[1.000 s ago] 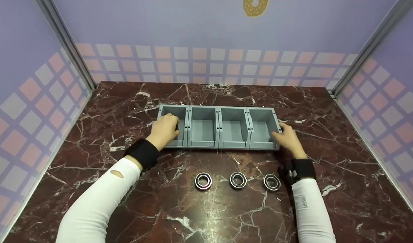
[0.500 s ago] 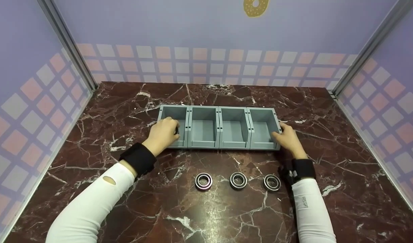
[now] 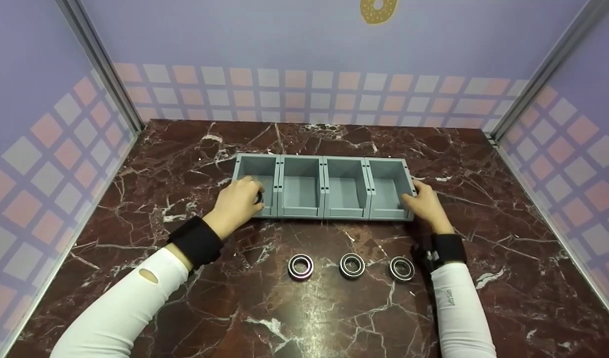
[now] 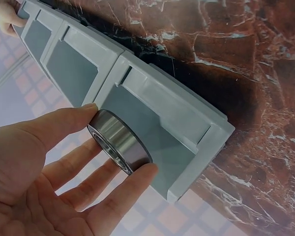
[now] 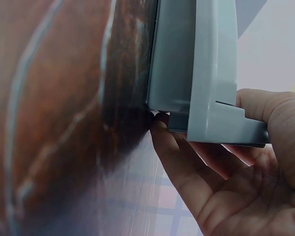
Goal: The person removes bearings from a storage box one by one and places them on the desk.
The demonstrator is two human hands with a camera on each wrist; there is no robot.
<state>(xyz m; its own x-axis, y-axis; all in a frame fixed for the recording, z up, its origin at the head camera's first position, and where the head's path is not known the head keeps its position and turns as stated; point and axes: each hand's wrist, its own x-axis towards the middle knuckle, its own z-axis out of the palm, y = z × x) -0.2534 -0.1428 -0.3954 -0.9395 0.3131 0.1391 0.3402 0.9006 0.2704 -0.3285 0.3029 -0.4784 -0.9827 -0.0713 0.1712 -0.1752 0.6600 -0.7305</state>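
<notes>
My left hand (image 3: 238,200) pinches a steel ball bearing (image 4: 119,141) between thumb and fingers, over the leftmost compartment of a grey bin row (image 3: 300,213). In the left wrist view the bearing is tilted and apart from the bin floor. At the other end, my right hand (image 3: 426,203) grips the bin row's right side wall (image 5: 214,73), thumb on the inside and fingers outside and below. Three more bearings lie flat in front of the bins: a left one (image 3: 301,267), a middle one (image 3: 352,266) and a right one (image 3: 401,269).
The bins stand on a dark red marbled table (image 3: 224,308). A lilac back wall (image 3: 314,44) with pink and white squares rises behind it, and side panels close off left and right. A black band (image 3: 197,242) wraps the left wrist.
My left hand, holding the bearing, has drawn slightly toward the front of the leftmost compartment, and the left forearm has shifted left. The right hand stays at the bin wall.
</notes>
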